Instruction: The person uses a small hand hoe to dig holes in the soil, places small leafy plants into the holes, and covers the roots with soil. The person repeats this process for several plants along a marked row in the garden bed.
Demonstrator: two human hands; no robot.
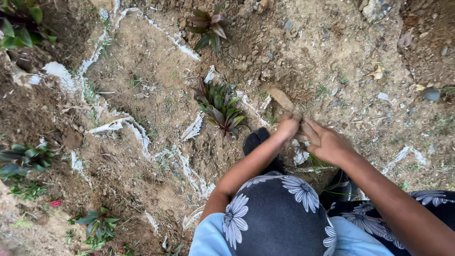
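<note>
**A:** What are the two hands doing, there right of the frame's middle?

**B:** They meet over the bare soil. The left hand (287, 127) is closed around the lower end of a brown wooden stick (280, 98), which slants up and to the left from the fist, its tip over the loose earth. The right hand (327, 142) is just beside it, touching it, fingers curled toward the same stick; whether it truly grips the stick I cannot tell, since the left hand covers that part.

**A:** And around them?

**B:** Just left of the hands stands a small plant with dark green and reddish pointed leaves (220, 108). A second plant of the same kind (210, 24) grows at the top of the frame, left of centre. White chalky lines (137, 130) wind across the soil (142, 71) between them, marking off patches.

**A:** Anything at the edges?

**B:** A green leafy plant (23, 159) at the left edge, another low one (98, 223) at the lower left. Small stones (431, 95) lie scattered at the upper right. At the bottom, the person's knees are covered in dark cloth with white flowers (275, 218), and a dark shoe (256, 141) shows below the left forearm.
</note>
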